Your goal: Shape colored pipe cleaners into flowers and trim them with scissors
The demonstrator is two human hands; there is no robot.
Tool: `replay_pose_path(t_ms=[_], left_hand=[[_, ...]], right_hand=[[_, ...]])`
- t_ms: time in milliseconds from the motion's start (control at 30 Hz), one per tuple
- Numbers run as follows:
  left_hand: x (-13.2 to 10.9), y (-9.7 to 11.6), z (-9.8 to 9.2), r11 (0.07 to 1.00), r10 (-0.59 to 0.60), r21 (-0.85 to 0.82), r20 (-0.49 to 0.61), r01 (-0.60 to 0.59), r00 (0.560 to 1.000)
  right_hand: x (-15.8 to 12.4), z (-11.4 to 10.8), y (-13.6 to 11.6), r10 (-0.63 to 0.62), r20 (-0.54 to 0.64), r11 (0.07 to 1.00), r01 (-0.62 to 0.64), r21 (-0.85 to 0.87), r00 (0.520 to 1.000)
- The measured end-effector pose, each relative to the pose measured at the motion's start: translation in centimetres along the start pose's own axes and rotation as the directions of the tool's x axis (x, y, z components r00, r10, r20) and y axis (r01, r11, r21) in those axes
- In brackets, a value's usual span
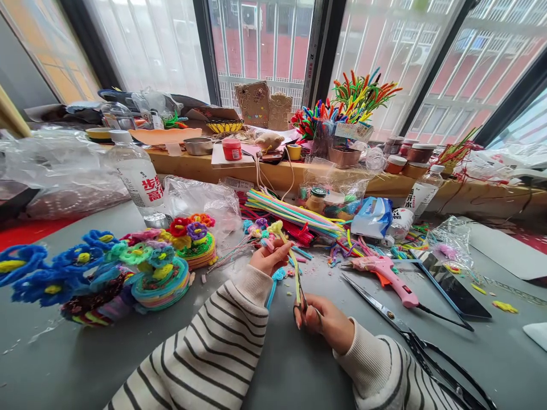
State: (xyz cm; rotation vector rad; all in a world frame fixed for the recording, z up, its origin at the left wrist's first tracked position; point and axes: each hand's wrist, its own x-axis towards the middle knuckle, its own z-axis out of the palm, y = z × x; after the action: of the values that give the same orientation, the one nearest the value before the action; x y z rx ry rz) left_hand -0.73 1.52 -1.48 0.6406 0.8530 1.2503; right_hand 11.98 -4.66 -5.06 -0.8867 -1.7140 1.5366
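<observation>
Left hand (268, 257) - grip closed around upper stem of pipe-cleaner flower (294, 273), pastel bloom just above fingers. Right hand (327, 322) pinches stem's lower end (held just over grey desk (85, 353)). Pink glue gun (387, 273) and scissors (380, 307) lie near, right.

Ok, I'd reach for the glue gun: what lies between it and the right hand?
Head view: the scissors lie across the grey table between the right hand and the glue gun.
</observation>
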Motion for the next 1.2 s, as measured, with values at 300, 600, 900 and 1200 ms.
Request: replay_pose_path(t_ms=[300,600,900,1200], left_hand=[[0.2,-0.1,-0.4,0.999,-0.025,0.031,0.042,0.024,0.999],[-0.2,0.0,-0.3,0.961,-0.009,0.276,0.157,-0.035,0.988],[0.3,0.0,-0.7,0.903,-0.045,0.427,0.203,-0.048,0.978],[-0.2,0.0,-0.1,0.902,-0.009,0.427,0.147,-0.055,0.989]], right_hand=[[0.1,0.0,0.4,0.004,-0.031,0.999,-0.003,0.035,1.000],[0.0,-0.5,-0.3,-0.085,-0.277,0.972,0.018,-0.234,0.957],[0.0,-0.7,-0.5,-0.147,-0.292,0.922,0.024,-0.387,0.945],[-2.1,-5.6,-3.3,-0.182,-0.443,0.886,-0.049,-0.461,0.878]])
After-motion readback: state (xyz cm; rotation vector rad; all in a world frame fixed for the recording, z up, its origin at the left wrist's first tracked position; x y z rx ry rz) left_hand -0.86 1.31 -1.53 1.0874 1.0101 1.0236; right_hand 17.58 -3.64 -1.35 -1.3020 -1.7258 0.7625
